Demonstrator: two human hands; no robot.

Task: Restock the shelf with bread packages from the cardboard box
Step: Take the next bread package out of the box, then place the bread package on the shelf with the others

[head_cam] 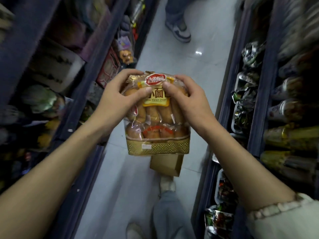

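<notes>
A clear bread package point(156, 121) with a gold patterned base, a yellow label and a red logo hangs in front of me over the aisle floor. My left hand point(119, 99) grips its top left corner and my right hand point(187, 100) grips its top right, thumbs on the front. Several small golden rolls show through the wrap. A brown cardboard box point(166, 165) sits on the floor, mostly hidden behind the package's lower edge.
Dark blue shelves point(82, 94) on the left hold blurred mixed goods; the right shelves point(259, 107) hold shiny snack packets and cups. Another person's shoe point(180, 30) stands up the aisle. My own leg and shoe point(168, 185) are below the box.
</notes>
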